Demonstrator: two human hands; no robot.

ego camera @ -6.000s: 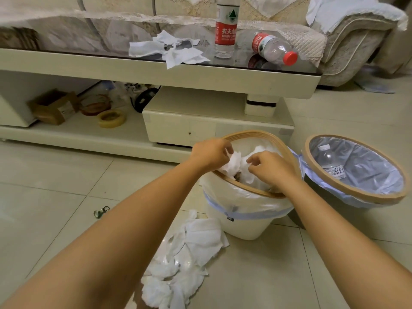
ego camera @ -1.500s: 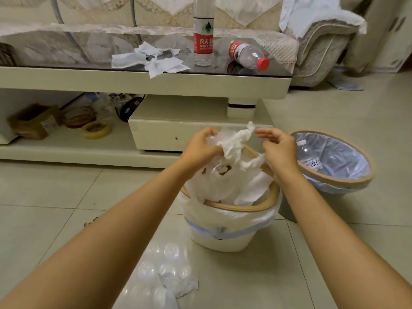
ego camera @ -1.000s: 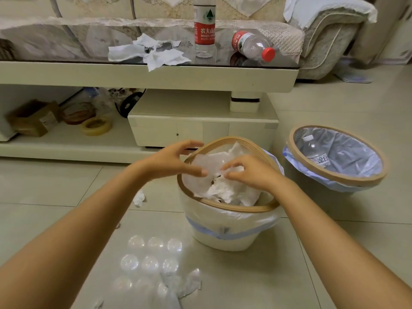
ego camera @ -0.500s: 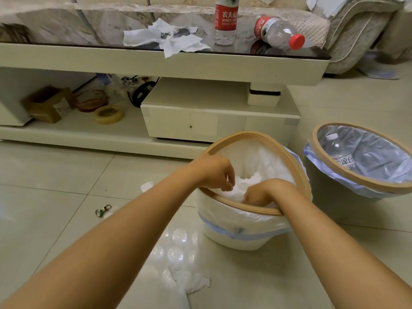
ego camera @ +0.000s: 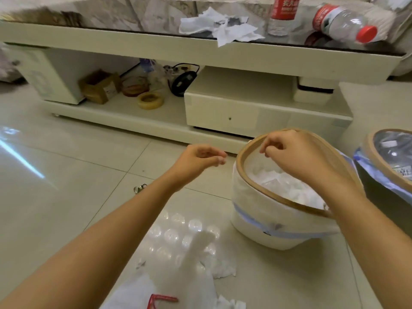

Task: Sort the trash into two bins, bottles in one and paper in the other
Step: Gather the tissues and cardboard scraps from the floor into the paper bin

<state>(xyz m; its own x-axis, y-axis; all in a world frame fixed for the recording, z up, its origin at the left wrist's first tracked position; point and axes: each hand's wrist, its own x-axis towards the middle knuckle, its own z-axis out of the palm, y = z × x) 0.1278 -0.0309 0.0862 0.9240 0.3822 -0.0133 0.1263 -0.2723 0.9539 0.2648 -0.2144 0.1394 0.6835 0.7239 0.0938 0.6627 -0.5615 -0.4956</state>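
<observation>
The paper bin, white with a tan rim, stands on the floor and holds crumpled white paper. My right hand hovers over its opening, fingers loosely curled, holding nothing. My left hand hangs just left of the rim, also loosely curled and empty. At the right edge the bottle bin holds a clear bottle. More paper, an upright bottle and a lying red-capped bottle are on the table. Loose paper scraps lie on the floor in front of me.
A low cream coffee table spans the back; its lower shelf holds a cardboard box and a tape roll. A small metal object lies on the tiles. White material with a red mark lies at the bottom edge.
Both hands have come up out of the paper bin, leaving the paper inside. The left hand has moved left, clear of the rim. The view has shifted left and down.
</observation>
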